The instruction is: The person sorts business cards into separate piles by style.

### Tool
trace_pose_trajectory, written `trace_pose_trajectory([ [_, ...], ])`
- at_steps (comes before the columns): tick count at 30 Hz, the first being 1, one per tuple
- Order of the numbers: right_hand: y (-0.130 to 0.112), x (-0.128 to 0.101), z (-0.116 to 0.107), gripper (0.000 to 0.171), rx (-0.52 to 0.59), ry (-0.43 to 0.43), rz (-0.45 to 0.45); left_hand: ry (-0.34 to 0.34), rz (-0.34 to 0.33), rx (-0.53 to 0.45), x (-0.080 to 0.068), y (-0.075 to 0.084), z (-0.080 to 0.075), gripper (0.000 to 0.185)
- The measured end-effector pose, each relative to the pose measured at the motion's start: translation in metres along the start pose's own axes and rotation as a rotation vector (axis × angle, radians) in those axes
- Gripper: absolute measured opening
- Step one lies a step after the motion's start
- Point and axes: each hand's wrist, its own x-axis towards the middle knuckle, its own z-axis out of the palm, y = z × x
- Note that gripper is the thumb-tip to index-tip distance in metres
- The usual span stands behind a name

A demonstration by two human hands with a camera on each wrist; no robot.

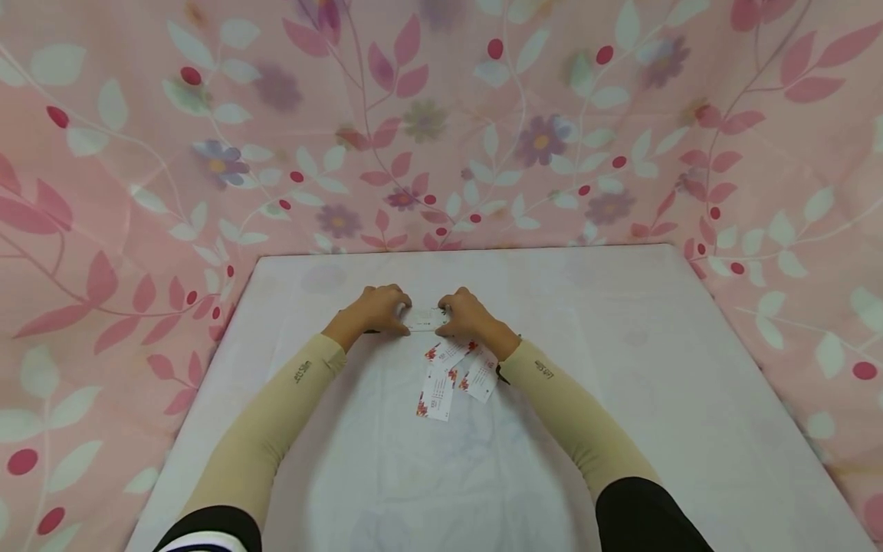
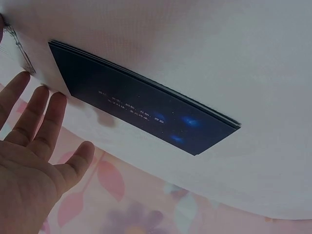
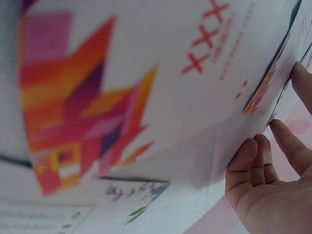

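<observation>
A white business card (image 1: 424,319) with a small floral print lies at the far middle of the table, between both hands. My left hand (image 1: 378,308) holds its left end with thumb and curled fingers. At the right end, my right hand (image 1: 471,316) grips it the same way. A stack of dark blue cards (image 2: 141,100) lies beneath the left wrist, mostly hidden in the head view. Near the right wrist, several white cards (image 1: 436,392) with red-orange prints overlap loosely; one orange-patterned card (image 3: 97,97) fills much of the right wrist view.
A white cloth covers the table (image 1: 386,468). Pink floral fabric (image 1: 441,138) hangs behind the table's far edge and along both sides. The sleeved forearms reach in from the near edge, on either side of the loose cards.
</observation>
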Motion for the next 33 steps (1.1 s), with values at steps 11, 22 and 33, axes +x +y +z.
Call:
trace_pose_trajectory([
  [11,0.0007,-0.0001,0.0008,0.057,0.022,-0.002,0.019,-0.014,-0.004,-0.009,-0.0009,0.0005,-0.0019,0.055],
  [22,-0.0034,-0.0044,-0.0013,0.057,0.032,-0.004,0.027,-0.025,-0.003,-0.022,-0.0027,0.0008,-0.0037,0.053],
  [33,-0.0025,-0.0037,0.0002,0.056,0.019,-0.002,0.031,-0.028,0.005,-0.039,0.0001,-0.0039,-0.0003,0.054],
])
